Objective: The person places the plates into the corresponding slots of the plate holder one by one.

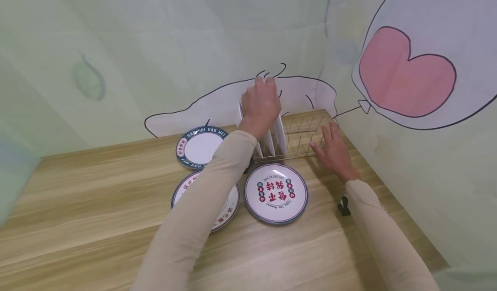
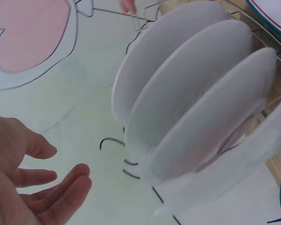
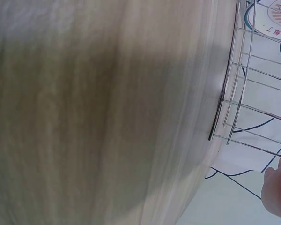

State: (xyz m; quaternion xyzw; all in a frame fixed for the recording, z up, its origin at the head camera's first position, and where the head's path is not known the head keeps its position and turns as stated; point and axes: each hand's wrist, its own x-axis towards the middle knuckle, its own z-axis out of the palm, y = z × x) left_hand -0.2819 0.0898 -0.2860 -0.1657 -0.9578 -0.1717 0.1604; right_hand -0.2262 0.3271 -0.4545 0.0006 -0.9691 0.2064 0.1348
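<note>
Several white plates [image 2: 187, 75] stand on edge, side by side, in the left part of a wire rack [image 3: 222, 98]. Over their upper edges in the head view is my left hand [image 1: 261, 105]. The left wrist view shows its fingers [image 2: 68, 192] loosely bent and apart from the plates, with nothing between them. At the rack's right end is my right hand [image 1: 337, 153], fingers spread and fairly straight. In the right wrist view its fingertips [image 3: 277, 192] are right at the rack's end wire.
On the wooden table [image 1: 97, 196] in front of the rack lie a plate with red characters [image 1: 275, 194], a plate [image 1: 231, 204] partly under my left forearm, and a teal-rimmed plate [image 1: 203, 146]. A patterned wall covering [image 1: 194, 58] rises behind the rack and on the right.
</note>
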